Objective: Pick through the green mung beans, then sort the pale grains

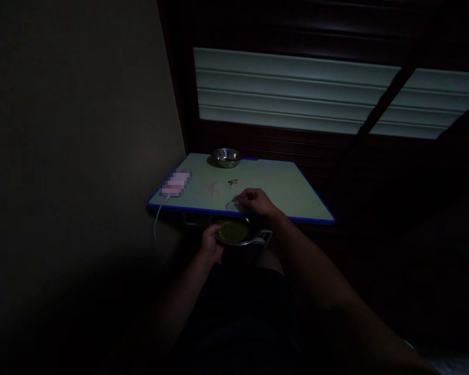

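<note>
My left hand (pixel 211 244) grips the rim of a metal bowl (pixel 240 243), thumb over the edge. Small green grains that look like mung beans (pixel 233 232) cover the bowl's bottom. This bowl is held just below the table's front edge, slightly tilted. Above it, my right hand (pixel 258 201) is at the table edge with its fingers pinched together. What they hold, if anything, is too dark to make out. A clear round-edged thing (pixel 233 204), maybe a dish or lid, shows beside those fingertips. Behind the hand lies a small scatter of dark bits (pixel 232 182) on the table.
The pale table (pixel 281 182) has a blue edge. A second metal bowl (pixel 227 158) stands at its back. A blurred-out pink and white phone-like object (pixel 175 183) lies at the left, with a white cable (pixel 155 224) hanging down. A wall and dark slatted doors enclose the table.
</note>
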A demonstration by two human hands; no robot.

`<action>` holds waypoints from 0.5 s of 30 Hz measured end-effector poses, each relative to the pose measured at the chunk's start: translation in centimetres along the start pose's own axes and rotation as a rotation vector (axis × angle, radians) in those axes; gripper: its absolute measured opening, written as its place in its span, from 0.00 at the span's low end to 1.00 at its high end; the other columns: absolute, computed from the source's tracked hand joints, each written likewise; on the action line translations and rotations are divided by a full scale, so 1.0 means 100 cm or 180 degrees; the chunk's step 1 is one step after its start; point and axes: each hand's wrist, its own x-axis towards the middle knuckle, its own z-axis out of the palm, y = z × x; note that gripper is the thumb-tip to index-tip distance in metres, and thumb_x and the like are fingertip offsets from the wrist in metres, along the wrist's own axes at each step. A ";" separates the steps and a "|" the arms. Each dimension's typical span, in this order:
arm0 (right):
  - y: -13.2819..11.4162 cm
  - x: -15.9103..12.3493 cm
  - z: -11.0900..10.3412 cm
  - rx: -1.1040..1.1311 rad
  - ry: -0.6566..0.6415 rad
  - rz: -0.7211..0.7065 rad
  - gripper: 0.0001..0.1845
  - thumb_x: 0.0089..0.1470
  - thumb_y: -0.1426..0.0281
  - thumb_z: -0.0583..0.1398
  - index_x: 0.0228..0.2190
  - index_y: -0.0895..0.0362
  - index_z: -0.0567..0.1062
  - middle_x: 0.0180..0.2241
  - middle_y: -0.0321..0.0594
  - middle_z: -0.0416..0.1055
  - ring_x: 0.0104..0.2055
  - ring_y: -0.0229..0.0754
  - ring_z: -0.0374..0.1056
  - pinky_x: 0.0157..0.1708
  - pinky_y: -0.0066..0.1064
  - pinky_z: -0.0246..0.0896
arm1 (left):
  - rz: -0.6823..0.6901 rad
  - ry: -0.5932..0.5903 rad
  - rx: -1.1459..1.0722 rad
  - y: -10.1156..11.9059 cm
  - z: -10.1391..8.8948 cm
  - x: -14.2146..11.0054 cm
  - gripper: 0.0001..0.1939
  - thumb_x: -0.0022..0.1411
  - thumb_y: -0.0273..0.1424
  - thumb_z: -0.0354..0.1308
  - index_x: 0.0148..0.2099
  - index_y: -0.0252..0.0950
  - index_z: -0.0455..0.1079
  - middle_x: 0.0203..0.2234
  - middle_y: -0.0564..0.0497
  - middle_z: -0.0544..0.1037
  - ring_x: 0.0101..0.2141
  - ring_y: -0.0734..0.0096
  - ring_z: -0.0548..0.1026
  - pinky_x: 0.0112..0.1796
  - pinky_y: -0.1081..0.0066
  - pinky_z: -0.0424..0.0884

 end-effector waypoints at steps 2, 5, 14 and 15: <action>0.000 -0.001 0.001 0.0034 -0.0066 0.0000 0.10 0.38 0.72 0.62 0.28 0.61 0.77 0.23 0.35 0.73 0.24 0.33 0.63 0.26 0.24 0.58 | -0.0019 -0.0023 -0.0009 0.000 0.000 0.000 0.11 0.45 0.25 0.55 0.32 0.32 0.75 0.24 0.46 0.80 0.31 0.59 0.79 0.36 0.61 0.74; 0.000 -0.002 0.001 0.0089 -0.0157 -0.0003 0.10 0.38 0.72 0.62 0.28 0.61 0.77 0.24 0.35 0.74 0.24 0.33 0.63 0.26 0.24 0.58 | -0.0003 -0.0094 0.0013 0.000 0.001 -0.001 0.10 0.44 0.25 0.55 0.31 0.31 0.75 0.25 0.44 0.80 0.32 0.58 0.79 0.36 0.63 0.74; 0.001 0.010 -0.015 0.0382 0.0234 0.0141 0.17 0.40 0.62 0.65 0.32 0.59 0.73 0.25 0.35 0.71 0.24 0.33 0.61 0.25 0.25 0.58 | 0.0052 -0.0047 0.0097 0.000 0.004 -0.005 0.09 0.46 0.24 0.54 0.30 0.30 0.75 0.24 0.44 0.80 0.32 0.57 0.79 0.38 0.60 0.75; 0.004 0.015 -0.017 0.0436 0.0277 0.0187 0.16 0.41 0.61 0.64 0.29 0.59 0.72 0.23 0.34 0.69 0.23 0.33 0.61 0.24 0.25 0.57 | 0.0073 -0.0053 0.0062 0.000 0.004 -0.005 0.09 0.46 0.23 0.54 0.30 0.30 0.75 0.24 0.43 0.80 0.32 0.58 0.79 0.38 0.61 0.75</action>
